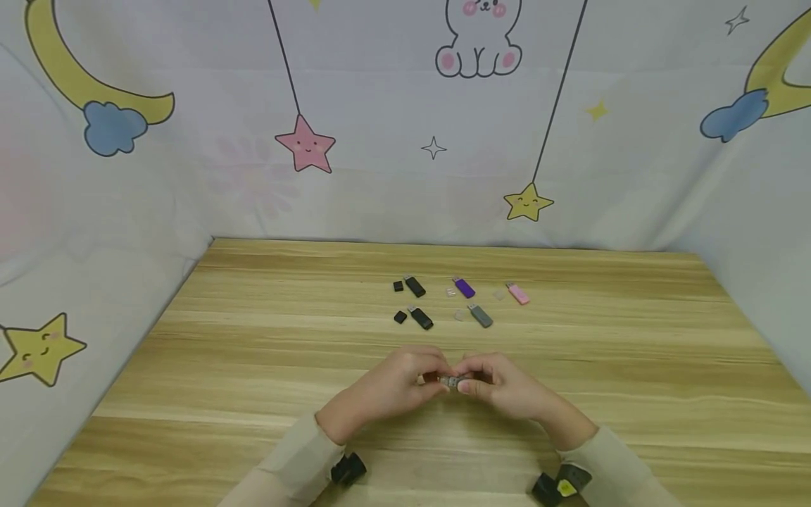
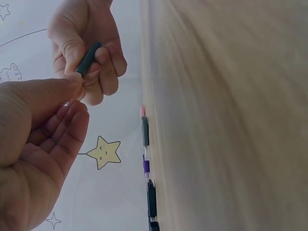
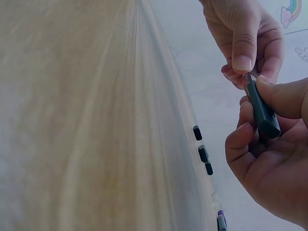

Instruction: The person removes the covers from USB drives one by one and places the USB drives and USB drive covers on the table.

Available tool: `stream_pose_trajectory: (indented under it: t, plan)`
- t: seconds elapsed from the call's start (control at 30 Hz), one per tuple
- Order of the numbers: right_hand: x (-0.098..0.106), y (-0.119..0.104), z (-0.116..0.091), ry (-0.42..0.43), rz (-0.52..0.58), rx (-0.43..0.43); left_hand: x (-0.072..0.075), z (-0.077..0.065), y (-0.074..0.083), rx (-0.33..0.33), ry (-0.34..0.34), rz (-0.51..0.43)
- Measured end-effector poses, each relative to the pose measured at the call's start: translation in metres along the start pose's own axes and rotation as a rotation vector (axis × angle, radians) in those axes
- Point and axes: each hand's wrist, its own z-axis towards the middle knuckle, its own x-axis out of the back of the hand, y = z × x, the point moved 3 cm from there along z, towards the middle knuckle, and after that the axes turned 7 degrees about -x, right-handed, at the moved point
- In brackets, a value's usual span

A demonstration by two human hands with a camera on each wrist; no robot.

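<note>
Over the front of the table, my right hand point(image 1: 507, 384) grips a dark grey-green USB flash drive point(image 3: 263, 110) between thumb and fingers. My left hand point(image 1: 402, 380) pinches the plug end of that drive, where a small clear cap point(image 3: 251, 75) shows at the fingertips. Both hands meet there, thumbs toward each other. In the left wrist view the drive's body point(image 2: 89, 58) sticks out of the right hand point(image 2: 96, 53), and the left thumb covers its plug end. How far the cap sits over the plug I cannot tell.
Beyond the hands lie uncapped flash drives: two black point(image 1: 415, 286) point(image 1: 421, 318), one purple point(image 1: 464, 287), one grey point(image 1: 481, 315), one pink point(image 1: 518, 293). Black caps point(image 1: 398, 286) and clear caps point(image 1: 450, 291) lie beside them. A printed cloth point(image 1: 393, 197) hangs behind the wooden table point(image 1: 253, 338).
</note>
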Motion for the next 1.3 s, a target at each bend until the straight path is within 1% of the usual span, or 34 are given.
stream_pose_trajectory:
  t: [0.13,0.23,0.37,0.47,0.63,0.83,0.97,1.3]
  plan:
    - [0.000,0.001,0.000,0.013,-0.015,-0.020,0.001,-0.001,-0.001,-0.018,0.009,0.006]
    - [0.000,0.000,0.000,0.016,-0.013,-0.042,0.002,0.000,-0.002,-0.017,0.017,-0.003]
    - [0.002,-0.001,0.000,0.022,-0.029,-0.072,0.002,0.002,-0.004,0.002,0.022,-0.014]
    - [0.007,-0.003,-0.001,0.034,-0.060,-0.090,0.002,0.005,-0.004,0.025,0.012,-0.008]
    - [0.016,-0.004,-0.003,0.052,-0.088,-0.069,0.003,0.016,-0.004,0.041,-0.018,0.004]
    - [0.028,-0.004,-0.007,0.061,-0.093,-0.038,0.006,0.028,-0.003,-0.006,-0.017,0.006]
    - [0.038,-0.004,-0.010,0.106,-0.127,-0.020,0.009,0.036,-0.003,-0.024,-0.012,0.022]
    - [0.068,-0.010,-0.020,0.196,-0.173,-0.069,0.021,0.059,0.002,-0.010,-0.007,0.075]
